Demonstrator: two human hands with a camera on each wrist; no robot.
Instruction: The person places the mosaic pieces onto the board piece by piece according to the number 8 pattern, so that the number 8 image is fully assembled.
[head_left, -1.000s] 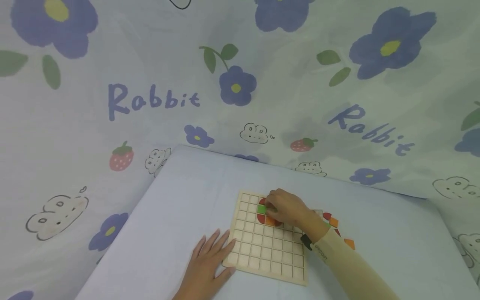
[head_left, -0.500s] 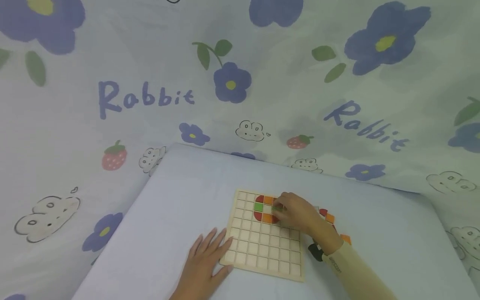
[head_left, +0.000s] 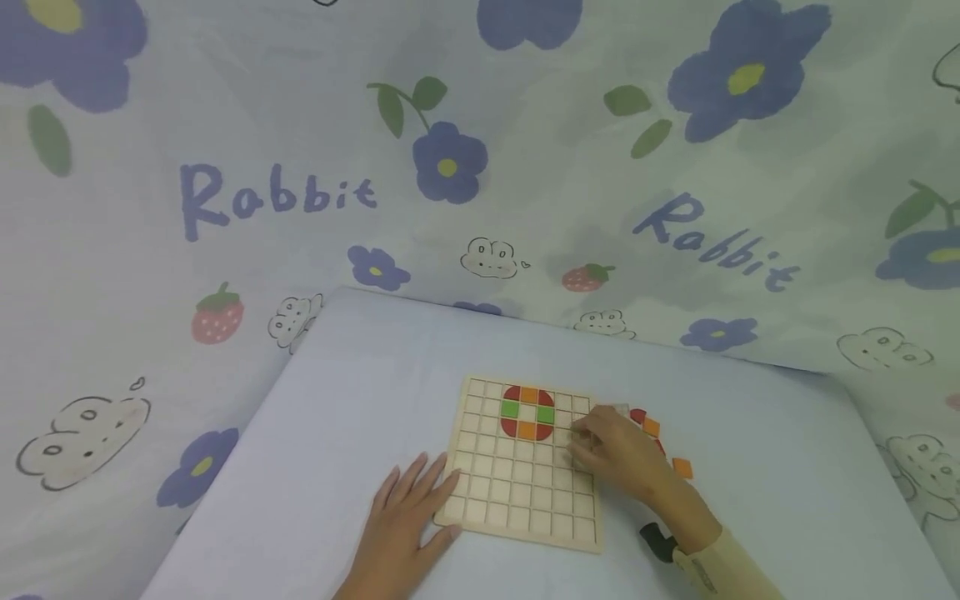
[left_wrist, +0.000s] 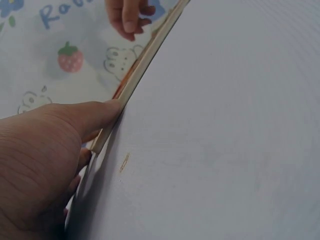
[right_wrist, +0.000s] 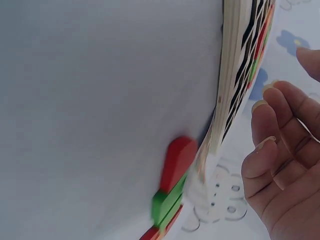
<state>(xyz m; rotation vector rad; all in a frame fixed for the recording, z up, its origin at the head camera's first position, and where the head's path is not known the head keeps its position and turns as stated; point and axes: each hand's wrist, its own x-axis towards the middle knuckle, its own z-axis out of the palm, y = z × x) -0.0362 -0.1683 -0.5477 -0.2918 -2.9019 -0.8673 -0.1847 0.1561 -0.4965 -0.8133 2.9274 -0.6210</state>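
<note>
A square wooden grid board [head_left: 519, 493] lies on the table. Near its far edge, coloured tiles form a ring around one bare cell: rounded red corner tiles [head_left: 511, 428], orange tiles [head_left: 528, 395] and green tiles [head_left: 545, 414]. My left hand [head_left: 405, 521] lies spread at the board's near left corner, fingers over the rim; the left wrist view shows its thumb [left_wrist: 102, 114] against the board's edge. Over the board's right side hovers my right hand [head_left: 618, 454], its fingers loosely bent. In the right wrist view the thumb and fingers [right_wrist: 264, 120] stand apart with nothing between them.
Loose tiles lie right of the board, partly behind the right hand: a red piece [head_left: 637, 414], orange squares [head_left: 682, 467] and green pieces [right_wrist: 167, 207]. A pale, see-through piece [head_left: 621, 409] is beside them. Behind the white table [head_left: 390, 367] hangs a printed cloth [head_left: 300, 125].
My right hand has left the tile ring and moved right, uncovering a green tile on the ring's right side. The left hand has stayed at the board's corner. The head view has shifted slightly.
</note>
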